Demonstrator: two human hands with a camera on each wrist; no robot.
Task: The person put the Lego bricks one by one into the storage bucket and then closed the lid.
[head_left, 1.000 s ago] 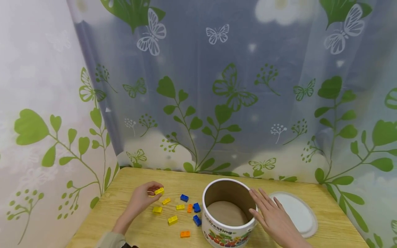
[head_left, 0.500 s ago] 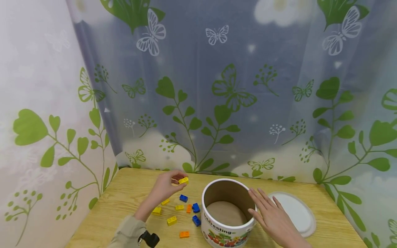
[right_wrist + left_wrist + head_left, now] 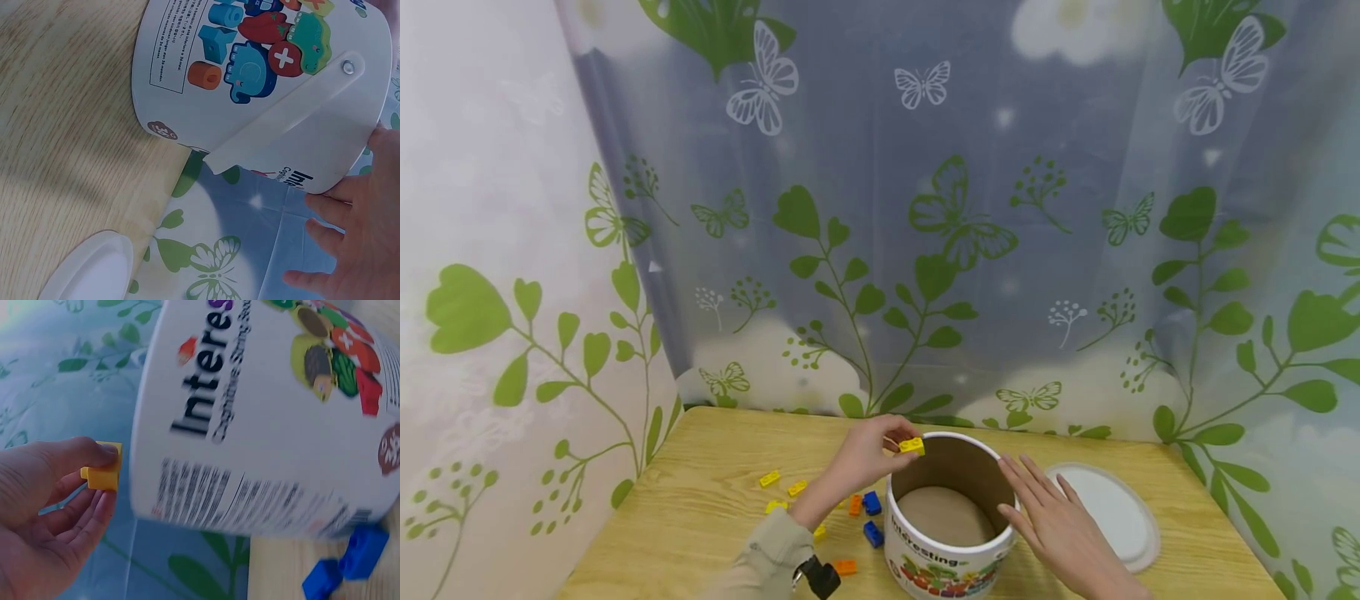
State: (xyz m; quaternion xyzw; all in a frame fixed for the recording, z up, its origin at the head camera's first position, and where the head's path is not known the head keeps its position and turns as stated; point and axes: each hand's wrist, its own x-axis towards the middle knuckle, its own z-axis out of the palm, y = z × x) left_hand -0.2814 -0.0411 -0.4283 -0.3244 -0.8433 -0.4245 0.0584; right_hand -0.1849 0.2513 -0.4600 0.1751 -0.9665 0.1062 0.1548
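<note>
Between thumb and fingers, my left hand [image 3: 861,457] pinches a small yellow toy brick [image 3: 912,447] at the left rim of a white bucket [image 3: 951,552]. The left wrist view shows the same brick [image 3: 105,467] held just outside the bucket's mouth, studs towards the palm. My right hand [image 3: 1063,521] rests its outstretched fingers on the bucket's right rim. Inside, the bucket's brown bottom shows bare. Left of it lie loose bricks: yellow ones [image 3: 770,479], blue ones [image 3: 873,534] and orange ones [image 3: 846,567], some partly hidden behind the left forearm.
A white lid [image 3: 1112,512] lies on the wooden table [image 3: 722,442] right of the bucket, partly behind the right hand. A patterned curtain [image 3: 850,250] hangs along the table's back edge, and another side of it rises at the left.
My left hand has carried the yellow brick rightwards from the left of the loose bricks to the bucket's rim. The right hand has stayed on the rim.
</note>
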